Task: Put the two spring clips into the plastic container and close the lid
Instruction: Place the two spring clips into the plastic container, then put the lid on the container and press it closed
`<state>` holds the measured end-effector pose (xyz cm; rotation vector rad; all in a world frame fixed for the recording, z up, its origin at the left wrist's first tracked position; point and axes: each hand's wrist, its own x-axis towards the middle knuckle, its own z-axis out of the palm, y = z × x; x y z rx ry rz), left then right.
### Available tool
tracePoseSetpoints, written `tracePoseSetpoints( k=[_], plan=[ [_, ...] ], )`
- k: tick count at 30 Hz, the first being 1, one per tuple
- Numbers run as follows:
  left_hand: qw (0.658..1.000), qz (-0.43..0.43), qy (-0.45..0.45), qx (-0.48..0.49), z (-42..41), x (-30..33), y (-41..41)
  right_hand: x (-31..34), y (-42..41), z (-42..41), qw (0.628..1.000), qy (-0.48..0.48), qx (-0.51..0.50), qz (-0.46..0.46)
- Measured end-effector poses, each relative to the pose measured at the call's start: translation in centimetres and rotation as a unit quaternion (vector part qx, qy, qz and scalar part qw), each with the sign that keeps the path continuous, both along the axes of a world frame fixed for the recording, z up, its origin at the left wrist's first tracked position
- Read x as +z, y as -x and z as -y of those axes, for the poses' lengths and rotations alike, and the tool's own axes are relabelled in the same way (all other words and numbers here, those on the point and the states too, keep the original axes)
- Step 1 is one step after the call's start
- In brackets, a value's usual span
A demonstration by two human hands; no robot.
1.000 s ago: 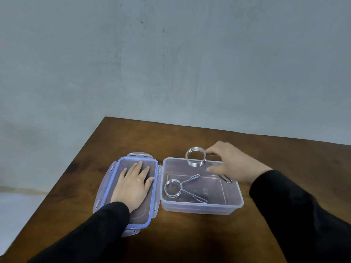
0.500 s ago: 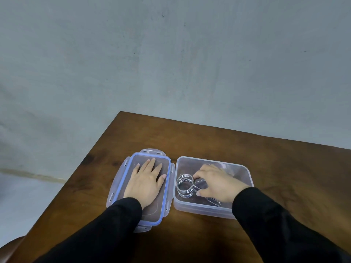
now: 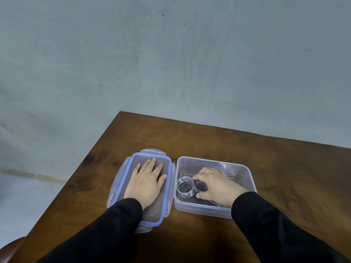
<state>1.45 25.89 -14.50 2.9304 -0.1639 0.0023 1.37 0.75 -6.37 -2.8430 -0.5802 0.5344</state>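
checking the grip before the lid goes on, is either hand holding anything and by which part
The right hand holds a spring clip by its handles, inside the container. The left hand lies flat on the lid, gripping nothing.

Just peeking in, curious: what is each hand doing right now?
Left hand: open, flat on the lid.
Right hand: fingers closed on a spring clip inside the container.

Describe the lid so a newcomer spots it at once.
On the brown wooden table, two clear plastic pieces sit side by side. The lid is the flat left one under the left hand; unlike the deeper container, it has a blue rim seal and side flaps.
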Motion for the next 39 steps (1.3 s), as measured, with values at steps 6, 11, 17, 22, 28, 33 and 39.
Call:
tracePoseSetpoints(
  k=[6, 11, 17, 22, 28, 33, 39],
  plan=[
    [1.0, -0.004, 0.001, 0.0, 0.1, 0.2, 0.0, 0.0, 0.0, -0.3, 1.0, 0.013, -0.003, -0.005],
    [1.0, 0.0, 0.009, -0.004, 0.0, 0.1, 0.0, 0.3, -0.1, -0.2, 1.0, -0.003, -0.009, -0.015],
    [0.998, 0.022, 0.056, 0.0, -0.2, 0.3, 0.2, 1.8, 0.4, 0.8, 0.993, -0.099, -0.064, 0.029],
    [0.989, 0.112, 0.093, -0.024, -0.5, 1.8, 1.8, 2.9, 1.4, -0.4, 0.977, -0.173, -0.075, 0.096],
    [0.985, 0.101, 0.051, -0.131, -3.1, 2.7, 8.1, 3.0, 2.9, -3.2, 0.978, -0.182, -0.025, 0.102],
    [0.972, 0.058, -0.029, -0.225, -6.3, 1.5, 11.5, 2.3, 3.7, -4.5, 0.98, -0.174, -0.001, 0.093],
    [0.956, 0.116, -0.008, -0.269, -7.5, -0.1, 11.5, 2.3, 4.3, -5.1, 0.98, -0.174, -0.007, 0.101]
  ],
)
